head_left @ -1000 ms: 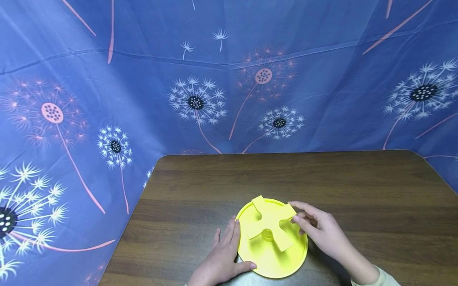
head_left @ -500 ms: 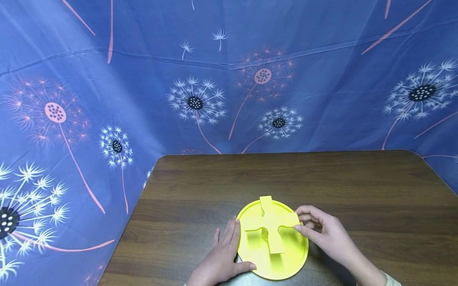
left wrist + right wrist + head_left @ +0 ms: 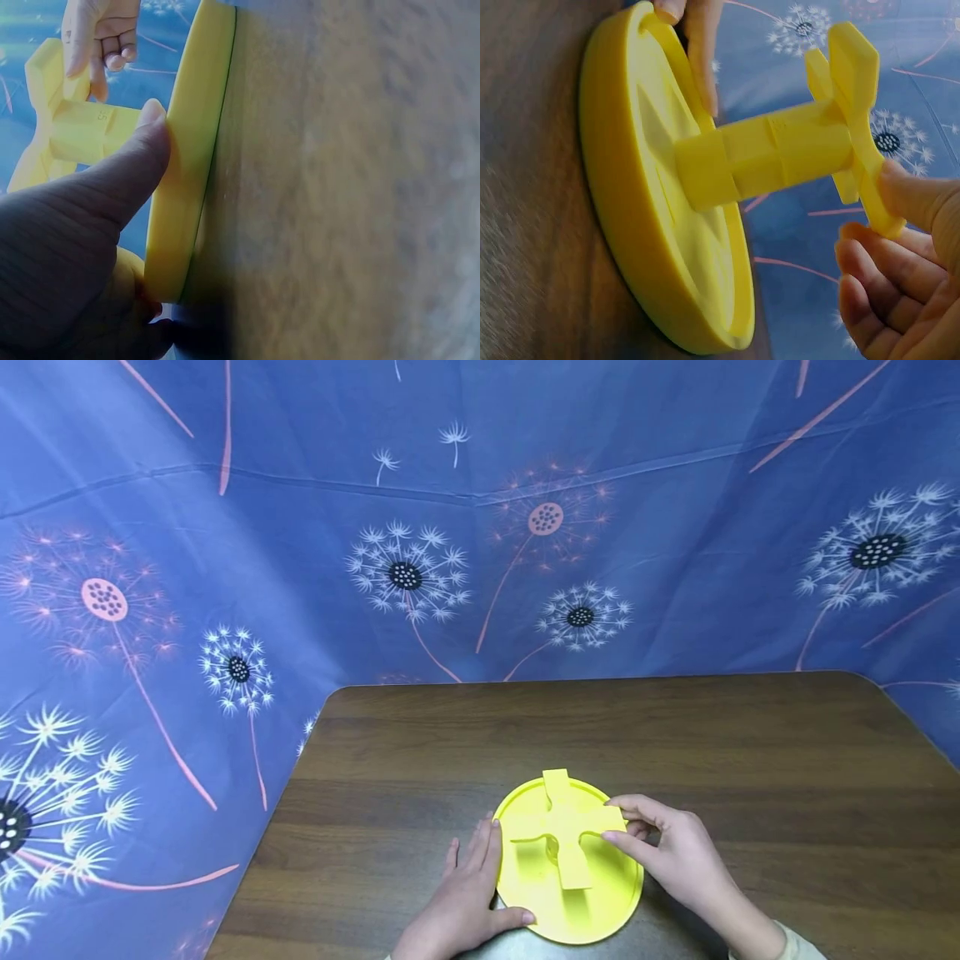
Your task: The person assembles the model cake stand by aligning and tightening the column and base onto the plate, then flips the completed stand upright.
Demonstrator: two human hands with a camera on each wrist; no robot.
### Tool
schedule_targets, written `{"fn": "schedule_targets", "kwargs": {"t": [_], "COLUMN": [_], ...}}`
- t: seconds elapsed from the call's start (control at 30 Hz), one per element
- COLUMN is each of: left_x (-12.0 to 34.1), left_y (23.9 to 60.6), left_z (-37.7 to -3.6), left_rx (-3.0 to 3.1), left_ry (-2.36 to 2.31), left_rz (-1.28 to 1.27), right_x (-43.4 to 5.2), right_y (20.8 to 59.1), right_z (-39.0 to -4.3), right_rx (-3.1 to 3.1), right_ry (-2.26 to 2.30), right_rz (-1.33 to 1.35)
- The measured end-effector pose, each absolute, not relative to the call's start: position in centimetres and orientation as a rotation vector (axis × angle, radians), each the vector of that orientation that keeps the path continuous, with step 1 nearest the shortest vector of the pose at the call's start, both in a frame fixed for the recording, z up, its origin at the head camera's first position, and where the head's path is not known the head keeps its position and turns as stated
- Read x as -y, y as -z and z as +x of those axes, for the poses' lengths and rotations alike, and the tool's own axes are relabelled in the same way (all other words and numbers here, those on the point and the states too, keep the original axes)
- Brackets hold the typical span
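A yellow round base (image 3: 570, 918) with a raised rim lies flat on the wooden table. From it rises a short yellow post (image 3: 757, 154), topped by a yellow cross-shaped handle (image 3: 567, 822) with flared arms. My left hand (image 3: 468, 893) holds the base at its left rim, fingers along the side and thumb (image 3: 150, 135) over the near edge. My right hand (image 3: 675, 847) pinches the right arm of the cross handle between thumb and forefinger; in the right wrist view its other fingers (image 3: 877, 300) are loosely bent below. Where the post meets the base is partly shadowed.
The brown wooden table (image 3: 420, 735) extends behind and to both sides of the base. A blue cloth (image 3: 315, 552) with dandelion prints hangs beyond the far table edge and along the left.
The cross handle has turned clockwise, seen from above. My right thumb and forefinger have come further in over its right arm. My left hand and the base have hardly moved.
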State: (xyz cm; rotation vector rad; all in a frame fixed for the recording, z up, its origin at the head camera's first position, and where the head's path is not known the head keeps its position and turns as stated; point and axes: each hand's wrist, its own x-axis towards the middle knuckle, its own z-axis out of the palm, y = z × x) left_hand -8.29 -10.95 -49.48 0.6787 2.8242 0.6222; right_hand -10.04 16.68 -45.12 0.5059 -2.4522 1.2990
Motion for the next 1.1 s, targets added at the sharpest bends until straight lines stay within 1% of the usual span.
{"fn": "schedule_targets", "kwargs": {"t": [0.33, 1.1], "left_x": [11.01, 10.82], "left_y": [49.27, 49.23], "left_z": [-8.15, -7.93], "left_rx": [-2.829, -2.840], "left_ry": [-0.582, -0.588], "left_rz": [0.667, 0.667], "right_x": [-16.12, -16.33], "right_y": [44.80, 44.96], "right_z": [-9.58, -9.05], "right_rx": [2.493, 2.506], "right_ry": [-1.158, -1.168], "right_rz": [0.395, 0.382]}}
